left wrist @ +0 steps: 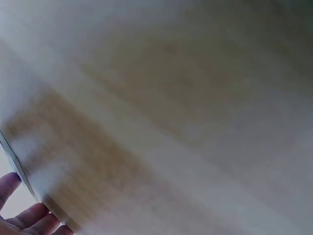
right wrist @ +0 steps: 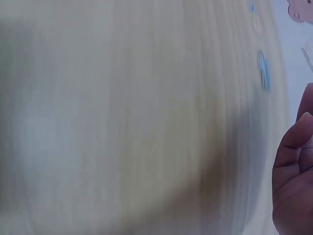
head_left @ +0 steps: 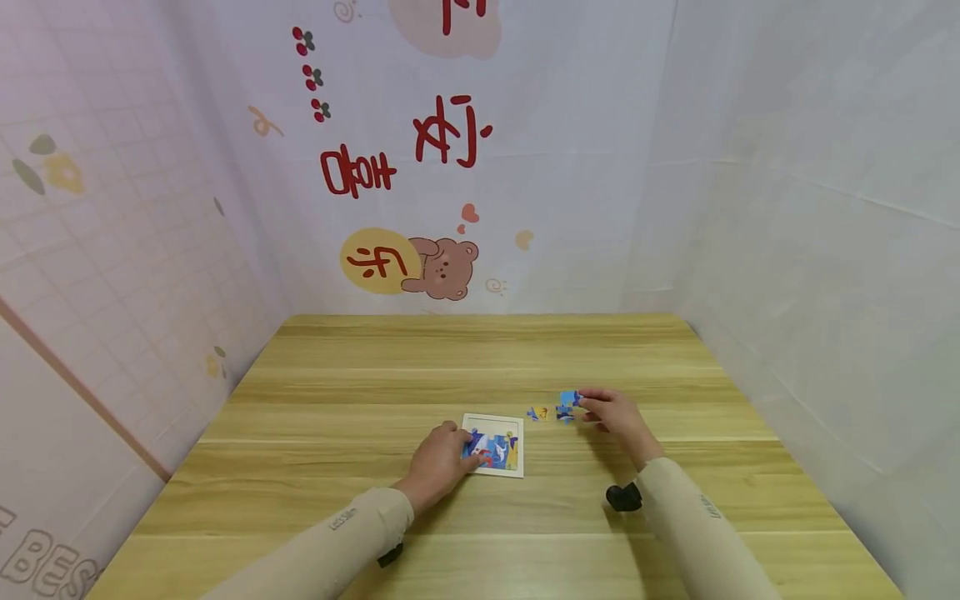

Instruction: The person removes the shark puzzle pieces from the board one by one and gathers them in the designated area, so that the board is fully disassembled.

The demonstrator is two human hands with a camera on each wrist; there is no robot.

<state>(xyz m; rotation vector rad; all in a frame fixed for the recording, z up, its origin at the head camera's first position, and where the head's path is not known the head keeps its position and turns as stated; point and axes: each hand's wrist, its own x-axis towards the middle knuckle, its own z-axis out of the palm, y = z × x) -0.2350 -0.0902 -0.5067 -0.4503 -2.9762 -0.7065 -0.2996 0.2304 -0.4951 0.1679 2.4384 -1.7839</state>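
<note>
Treat the held puzzle piece as light, stiff and probably smooth-faced; it lies at 2 o'clock from the puzzle board, just beside a second piece and near a third. Take hold by opposite side edges, since the thin tabs look the likeliest part to bend or chip. Your right hand comes in from between 3 and 4 o'clock, thumb and fingertips nearly together, pinching that piece's edge. Your left hand rests on the board at 8 to 9 o'clock, fingers relaxed and slightly spread, pinching nothing. Expect the light board to slide unless steadied at its rim. Consult the head view for the picture and the pale strip at 12 o'clock; only the left wrist view shows fingertips along the board's edge. The right wrist view cuts off your pinch.
</note>
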